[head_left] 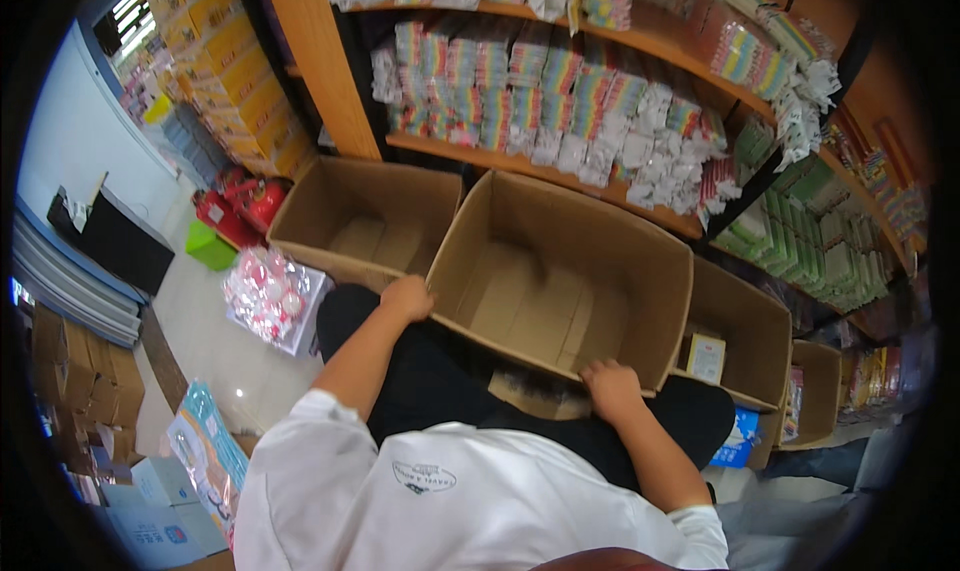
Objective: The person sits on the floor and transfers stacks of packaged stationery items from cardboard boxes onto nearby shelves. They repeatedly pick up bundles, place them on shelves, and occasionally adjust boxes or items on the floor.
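Gripping the open cardboard box (570, 271) at frame centre, with left hand (407, 298) curled over its near-left corner and right hand (612, 389) pinching its near rim, below centre.

Left hand (407, 298) and right hand (613, 388) reach forward — fingers (597, 370) curled, forearms (362, 359) slanting inward.

We see wooden shelves (655, 41) bearing rows of wrapped packets (525, 111), and a pale, glossy floor (205, 316) carrying a green container (209, 247).
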A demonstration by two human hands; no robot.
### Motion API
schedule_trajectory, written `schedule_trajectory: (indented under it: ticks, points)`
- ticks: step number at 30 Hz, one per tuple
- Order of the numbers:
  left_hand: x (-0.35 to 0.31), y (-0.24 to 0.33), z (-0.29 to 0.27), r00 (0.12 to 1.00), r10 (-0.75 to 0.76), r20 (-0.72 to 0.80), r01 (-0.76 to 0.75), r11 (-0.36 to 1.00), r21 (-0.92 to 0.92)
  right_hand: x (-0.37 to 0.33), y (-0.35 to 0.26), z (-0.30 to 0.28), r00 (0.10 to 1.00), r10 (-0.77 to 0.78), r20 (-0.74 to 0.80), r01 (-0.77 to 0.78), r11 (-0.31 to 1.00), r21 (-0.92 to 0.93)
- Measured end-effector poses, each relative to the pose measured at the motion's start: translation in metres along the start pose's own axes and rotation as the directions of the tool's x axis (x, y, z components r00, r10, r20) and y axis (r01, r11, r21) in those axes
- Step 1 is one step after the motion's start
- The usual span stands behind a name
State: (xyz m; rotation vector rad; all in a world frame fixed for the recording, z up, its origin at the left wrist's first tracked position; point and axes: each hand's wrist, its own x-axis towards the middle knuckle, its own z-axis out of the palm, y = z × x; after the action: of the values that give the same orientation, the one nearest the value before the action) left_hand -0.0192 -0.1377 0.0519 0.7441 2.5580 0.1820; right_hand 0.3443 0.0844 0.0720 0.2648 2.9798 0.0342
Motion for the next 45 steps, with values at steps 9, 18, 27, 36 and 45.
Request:
schedule_trajectory:
  ticks: [9,18,27,36,45]
  points:
    - [-0.158,-0.013,-0.172,0.996,-0.029,-0.088,-0.023,0.842,-0.539,-0.068,-0.046,-0.227,0.896,0.006,-0.444,0.024,0.998,0.062]
    - [-0.409,-0.066,-0.367,0.692,-0.244,-0.68,0.009,0.944,-0.329,-0.025,-0.049,-0.267,0.25,-0.268,-0.93,0.319,0.93,-0.182]
    - [-0.677,-0.251,-0.454,-0.389,-0.308,-0.868,0.584,0.646,-0.491,0.181,-0.269,-0.248,0.275,-0.465,-0.841,0.93,0.35,0.111]
    - [-0.425,-0.339,-0.275,0.355,-0.607,-0.711,0.27,0.795,-0.544,0.156,-0.132,-0.1,0.696,-0.573,-0.433,0.718,0.572,0.397]
    - [-0.125,-0.295,0.054,0.794,-0.472,-0.383,0.267,0.837,-0.478,0.06,0.058,-0.009,0.985,0.171,-0.034,-0.049,0.456,0.889]
